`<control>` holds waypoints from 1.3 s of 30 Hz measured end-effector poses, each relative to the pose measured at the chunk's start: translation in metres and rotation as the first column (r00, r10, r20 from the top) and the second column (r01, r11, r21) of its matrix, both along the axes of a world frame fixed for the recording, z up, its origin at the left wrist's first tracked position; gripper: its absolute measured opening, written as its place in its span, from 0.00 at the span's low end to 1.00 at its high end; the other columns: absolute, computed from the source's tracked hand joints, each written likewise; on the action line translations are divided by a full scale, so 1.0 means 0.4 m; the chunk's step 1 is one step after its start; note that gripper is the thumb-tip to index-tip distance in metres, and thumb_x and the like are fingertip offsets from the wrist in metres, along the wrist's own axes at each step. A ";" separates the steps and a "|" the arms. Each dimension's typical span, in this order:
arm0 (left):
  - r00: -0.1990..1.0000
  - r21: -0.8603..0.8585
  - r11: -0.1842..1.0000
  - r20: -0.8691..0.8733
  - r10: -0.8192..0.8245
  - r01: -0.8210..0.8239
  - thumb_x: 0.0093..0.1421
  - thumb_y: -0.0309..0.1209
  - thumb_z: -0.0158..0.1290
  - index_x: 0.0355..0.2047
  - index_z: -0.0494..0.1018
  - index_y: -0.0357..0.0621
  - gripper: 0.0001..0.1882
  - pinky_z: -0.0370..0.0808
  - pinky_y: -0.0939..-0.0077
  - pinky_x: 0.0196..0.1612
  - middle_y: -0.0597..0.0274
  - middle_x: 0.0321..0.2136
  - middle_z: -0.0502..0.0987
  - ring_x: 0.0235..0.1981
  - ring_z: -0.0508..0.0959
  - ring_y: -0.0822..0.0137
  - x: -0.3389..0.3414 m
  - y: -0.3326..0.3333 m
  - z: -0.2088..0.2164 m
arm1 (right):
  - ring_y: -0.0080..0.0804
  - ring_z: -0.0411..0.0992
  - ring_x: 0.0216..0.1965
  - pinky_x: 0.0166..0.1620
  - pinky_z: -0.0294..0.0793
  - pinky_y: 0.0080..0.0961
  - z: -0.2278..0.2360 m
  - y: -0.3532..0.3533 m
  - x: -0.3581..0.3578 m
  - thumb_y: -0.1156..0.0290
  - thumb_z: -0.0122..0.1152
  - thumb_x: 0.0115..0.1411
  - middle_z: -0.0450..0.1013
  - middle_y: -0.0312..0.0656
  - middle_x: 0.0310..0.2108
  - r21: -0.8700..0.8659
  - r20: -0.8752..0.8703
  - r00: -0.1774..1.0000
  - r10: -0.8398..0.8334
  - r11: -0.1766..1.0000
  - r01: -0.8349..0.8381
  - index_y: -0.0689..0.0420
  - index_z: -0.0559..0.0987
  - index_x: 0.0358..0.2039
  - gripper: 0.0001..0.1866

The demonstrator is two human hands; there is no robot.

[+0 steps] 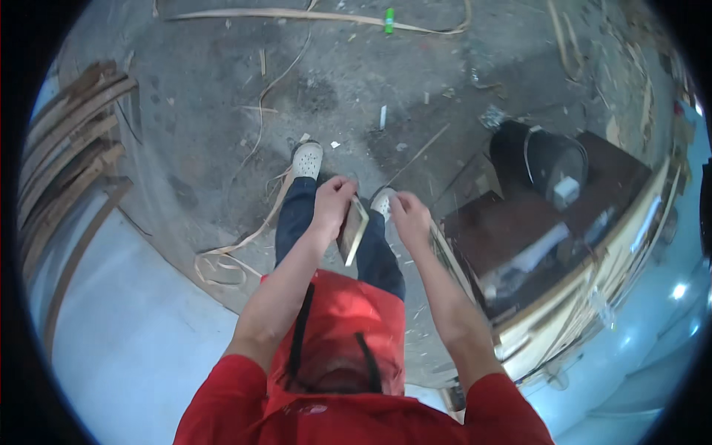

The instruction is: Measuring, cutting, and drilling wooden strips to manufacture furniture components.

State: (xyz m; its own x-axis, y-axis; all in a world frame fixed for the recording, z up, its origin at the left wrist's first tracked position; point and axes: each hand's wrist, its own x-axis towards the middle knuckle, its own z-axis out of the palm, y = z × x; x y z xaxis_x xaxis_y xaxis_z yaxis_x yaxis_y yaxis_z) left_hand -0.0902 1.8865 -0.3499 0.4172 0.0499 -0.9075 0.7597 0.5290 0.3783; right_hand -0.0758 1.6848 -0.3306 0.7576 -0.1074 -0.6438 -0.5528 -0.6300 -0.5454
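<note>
My left hand grips the upper end of a small flat board with a pale edge and a darker face. The board hangs tilted in front of my red apron, above my legs. To its right, apart from the board, is my right hand, its fingers drawn together. Whatever they may pinch is too small and blurred to make out. Below the hands my white clog stands on the grey floor.
Wooden strips are stacked at the left. On the right, a dark brown panel bears a black rounded object and plastic scraps. A long pale strip and a green object lie on the far floor.
</note>
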 end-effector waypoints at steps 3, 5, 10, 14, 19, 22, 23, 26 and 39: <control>0.999 0.060 0.998 -0.043 -0.024 0.027 0.65 0.31 0.58 0.34 0.78 0.38 0.08 0.67 0.78 0.33 0.69 0.27 0.75 0.28 0.71 0.78 -0.043 0.016 -0.109 | 0.47 0.83 0.38 0.45 0.80 0.38 -0.451 0.015 0.095 0.58 0.65 0.62 0.83 0.52 0.32 -0.021 -0.045 0.994 0.098 0.995 -0.099 0.60 0.85 0.41 0.17; 0.993 0.073 0.993 -0.073 -0.092 0.098 0.65 0.29 0.57 0.34 0.77 0.39 0.06 0.69 0.79 0.36 0.70 0.29 0.75 0.31 0.73 0.78 -0.065 0.037 -0.181 | 0.50 0.83 0.40 0.47 0.80 0.40 -0.677 0.015 0.168 0.58 0.66 0.61 0.83 0.52 0.35 -0.071 -0.059 0.987 0.152 0.985 -0.156 0.59 0.85 0.41 0.17; 0.979 0.249 0.947 -0.034 -0.202 0.204 0.67 0.32 0.58 0.32 0.76 0.37 0.10 0.66 0.79 0.29 0.73 0.21 0.72 0.24 0.68 0.82 0.023 0.060 -0.205 | 0.51 0.82 0.45 0.51 0.79 0.43 -0.992 0.027 0.280 0.59 0.66 0.61 0.83 0.53 0.40 -0.241 -0.015 0.950 0.311 0.921 -0.305 0.60 0.84 0.44 0.18; 0.957 0.236 0.927 -0.081 -0.280 0.291 0.67 0.32 0.58 0.32 0.75 0.36 0.11 0.65 0.80 0.28 0.74 0.20 0.72 0.24 0.67 0.83 0.056 0.069 -0.196 | 0.51 0.81 0.46 0.52 0.79 0.43 -1.104 -0.018 0.303 0.60 0.68 0.61 0.83 0.53 0.42 -0.357 -0.074 0.961 0.268 0.892 -0.276 0.59 0.83 0.45 0.17; 0.975 0.169 0.960 -0.065 -0.214 0.222 0.67 0.31 0.58 0.32 0.75 0.38 0.09 0.63 0.82 0.26 0.75 0.20 0.71 0.23 0.66 0.84 0.067 0.058 -0.198 | 0.54 0.81 0.46 0.52 0.79 0.46 -1.110 -0.044 0.267 0.59 0.67 0.62 0.82 0.55 0.43 -0.350 -0.026 0.952 0.304 0.890 -0.293 0.60 0.83 0.43 0.17; 0.970 0.173 0.955 -0.058 -0.236 0.242 0.67 0.30 0.58 0.32 0.75 0.38 0.09 0.63 0.82 0.26 0.75 0.20 0.71 0.23 0.67 0.84 0.078 0.044 -0.201 | 0.54 0.82 0.45 0.51 0.80 0.46 -1.102 -0.019 0.303 0.59 0.63 0.61 0.83 0.56 0.39 -0.473 -0.160 0.921 0.356 0.791 -0.388 0.62 0.84 0.40 0.17; 0.970 0.183 0.953 -0.047 -0.238 0.242 0.67 0.30 0.58 0.33 0.76 0.37 0.09 0.64 0.82 0.26 0.75 0.21 0.72 0.23 0.67 0.84 0.084 0.042 -0.204 | 0.57 0.81 0.47 0.53 0.79 0.49 -1.106 -0.013 0.322 0.58 0.61 0.59 0.82 0.59 0.40 -0.496 -0.215 0.913 0.347 0.767 -0.408 0.62 0.84 0.39 0.19; 0.974 0.280 0.934 -0.034 -0.223 0.224 0.67 0.30 0.58 0.34 0.76 0.37 0.09 0.64 0.83 0.27 0.75 0.21 0.72 0.23 0.67 0.85 0.077 0.039 -0.225 | 0.58 0.80 0.48 0.54 0.79 0.48 -1.065 0.026 0.335 0.60 0.61 0.59 0.81 0.62 0.42 -0.491 -0.282 0.933 0.223 0.802 -0.340 0.64 0.84 0.39 0.19; 0.766 0.515 0.647 -0.032 -0.642 0.563 0.62 0.35 0.58 0.34 0.83 0.32 0.15 0.78 0.64 0.40 0.43 0.29 0.84 0.33 0.86 0.54 -0.047 -0.038 -0.048 | 0.55 0.80 0.40 0.46 0.80 0.51 -0.019 0.109 0.017 0.63 0.61 0.60 0.79 0.50 0.40 -0.219 0.169 0.976 0.136 0.971 -0.097 0.49 0.84 0.41 0.11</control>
State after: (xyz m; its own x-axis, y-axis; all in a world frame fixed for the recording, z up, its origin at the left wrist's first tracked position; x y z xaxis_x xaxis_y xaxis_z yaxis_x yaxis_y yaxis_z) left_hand -0.1088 1.8715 -0.3690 0.6287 0.1385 -0.7652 0.7628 -0.3014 0.5721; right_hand -0.0691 1.7285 -0.3382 0.8747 -0.1288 -0.4673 -0.3730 -0.7945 -0.4791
